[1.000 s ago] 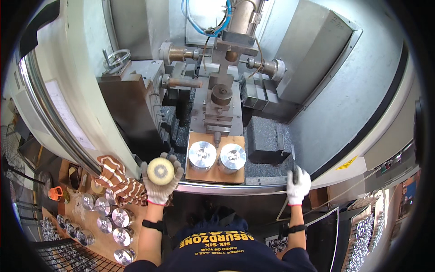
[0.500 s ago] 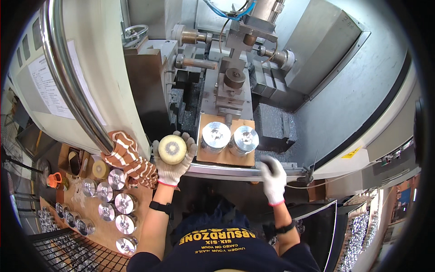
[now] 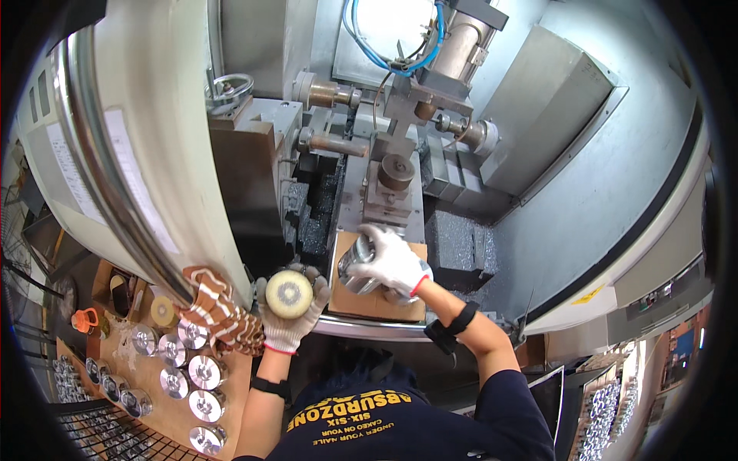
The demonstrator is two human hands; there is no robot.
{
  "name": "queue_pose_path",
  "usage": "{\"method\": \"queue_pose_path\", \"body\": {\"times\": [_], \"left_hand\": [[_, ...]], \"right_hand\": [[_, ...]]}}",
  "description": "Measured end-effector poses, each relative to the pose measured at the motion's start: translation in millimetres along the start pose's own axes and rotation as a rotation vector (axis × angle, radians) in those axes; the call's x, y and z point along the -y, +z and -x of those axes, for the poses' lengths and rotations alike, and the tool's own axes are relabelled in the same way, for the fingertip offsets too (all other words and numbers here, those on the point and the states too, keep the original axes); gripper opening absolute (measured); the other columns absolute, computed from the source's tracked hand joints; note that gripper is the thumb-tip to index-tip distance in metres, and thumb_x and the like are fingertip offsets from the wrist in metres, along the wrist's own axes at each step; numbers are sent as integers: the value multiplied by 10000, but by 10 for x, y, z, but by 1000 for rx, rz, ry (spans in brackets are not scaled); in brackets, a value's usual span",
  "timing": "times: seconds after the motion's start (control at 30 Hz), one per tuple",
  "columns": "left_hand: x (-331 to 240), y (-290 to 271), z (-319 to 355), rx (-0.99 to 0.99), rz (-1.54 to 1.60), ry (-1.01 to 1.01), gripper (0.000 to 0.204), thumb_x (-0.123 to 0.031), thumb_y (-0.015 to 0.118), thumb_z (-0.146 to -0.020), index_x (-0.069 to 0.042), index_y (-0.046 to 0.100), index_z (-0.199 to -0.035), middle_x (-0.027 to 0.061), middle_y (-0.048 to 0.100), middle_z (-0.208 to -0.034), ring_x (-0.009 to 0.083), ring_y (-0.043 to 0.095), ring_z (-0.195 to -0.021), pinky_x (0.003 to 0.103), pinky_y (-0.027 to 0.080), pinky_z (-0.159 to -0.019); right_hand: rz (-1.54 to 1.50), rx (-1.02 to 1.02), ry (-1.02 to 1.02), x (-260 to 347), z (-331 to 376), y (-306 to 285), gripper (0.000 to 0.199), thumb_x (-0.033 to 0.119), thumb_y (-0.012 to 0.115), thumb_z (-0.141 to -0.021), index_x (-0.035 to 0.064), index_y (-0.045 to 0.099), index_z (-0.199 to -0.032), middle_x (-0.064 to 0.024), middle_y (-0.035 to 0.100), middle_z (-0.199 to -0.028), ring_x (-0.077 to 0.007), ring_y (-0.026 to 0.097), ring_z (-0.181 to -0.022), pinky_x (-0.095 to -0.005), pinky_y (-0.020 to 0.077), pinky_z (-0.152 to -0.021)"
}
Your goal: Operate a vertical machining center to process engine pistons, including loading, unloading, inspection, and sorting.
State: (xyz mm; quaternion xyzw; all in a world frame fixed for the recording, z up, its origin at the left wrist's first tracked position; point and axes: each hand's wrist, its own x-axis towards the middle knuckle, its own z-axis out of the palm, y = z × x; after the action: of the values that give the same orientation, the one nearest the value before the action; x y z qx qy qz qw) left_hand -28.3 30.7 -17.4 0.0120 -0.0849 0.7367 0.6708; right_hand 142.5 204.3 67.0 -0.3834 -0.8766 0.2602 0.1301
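Grasp made: right hand wrapped tight round one metal cylinder, tilted over the cardboard; can't tell whether it's fully lifted. Second cylinder left there, mostly blocked by that hand. Eight o'clock from it, left hand cups a cream puck. Twelve o'clock: round fixture. Striped cloth hangs between left hand and finished-looking pieces on the surface.

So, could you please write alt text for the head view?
The gloved right hand grips a tilted metal cylinder above cardboard in a machine, while the left hand cradles a round cream piece. At lower left, more metal cylinders sit near a striped cloth.
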Motion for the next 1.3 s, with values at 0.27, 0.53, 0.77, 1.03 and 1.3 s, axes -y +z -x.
{"method": "queue_pose_path", "body": {"times": [0.27, 0.53, 0.77, 1.03, 1.3], "left_hand": [[32, -37, -5, 28, -33, -3, 692, -568, 592, -925, -37, 524, -1364, 230, 520, -1404, 425, 501, -1306, 572, 345, -1156], [1, -84, -40, 29, -62, 22, 686, -520, 649, -903, -67, 503, -1397, 228, 501, -1430, 442, 479, -1325, 596, 336, -1152], [6, -89, -20, -21, -37, 43, 683, -553, 616, -914, -60, 526, -1378, 232, 507, -1422, 444, 490, -1310, 591, 345, -1147], [13, -68, -37, -9, -31, 29, 679, -551, 607, -922, -48, 531, -1371, 240, 507, -1420, 456, 489, -1307, 589, 344, -1150], [6, -41, -52, 0, -60, 37, 678, -545, 612, -920, -38, 536, -1364, 242, 511, -1416, 450, 486, -1313, 589, 344, -1150]], "right_hand": [[300, -428, 3, -360, -904, -1191, 855, 435, 793, -573, 85, 577, -1323, -257, 614, -1096, -402, 617, -1038, -454, 520, -905], [394, -281, -82, -663, -1680, -1270, 815, 460, 808, -619, 98, 589, -1316, -246, 641, -1103, -406, 644, -1048, -454, 527, -925], [456, -109, -100, -638, -1742, -1335, 774, 514, 756, -703, 139, 560, -1351, -252, 612, -1188, -399, 627, -1085, -449, 518, -927], [425, -214, -104, -737, -1793, -1195, 662, 547, 679, -784, 143, 599, -1302, -235, 641, -1141, -396, 632, -1071, -452, 510, -924], [388, -233, -68, -686, -1826, -1179, 671, 556, 672, -777, 121, 618, -1285, -222, 671, -1123, -377, 647, -1066, -442, 513, -925]]}}
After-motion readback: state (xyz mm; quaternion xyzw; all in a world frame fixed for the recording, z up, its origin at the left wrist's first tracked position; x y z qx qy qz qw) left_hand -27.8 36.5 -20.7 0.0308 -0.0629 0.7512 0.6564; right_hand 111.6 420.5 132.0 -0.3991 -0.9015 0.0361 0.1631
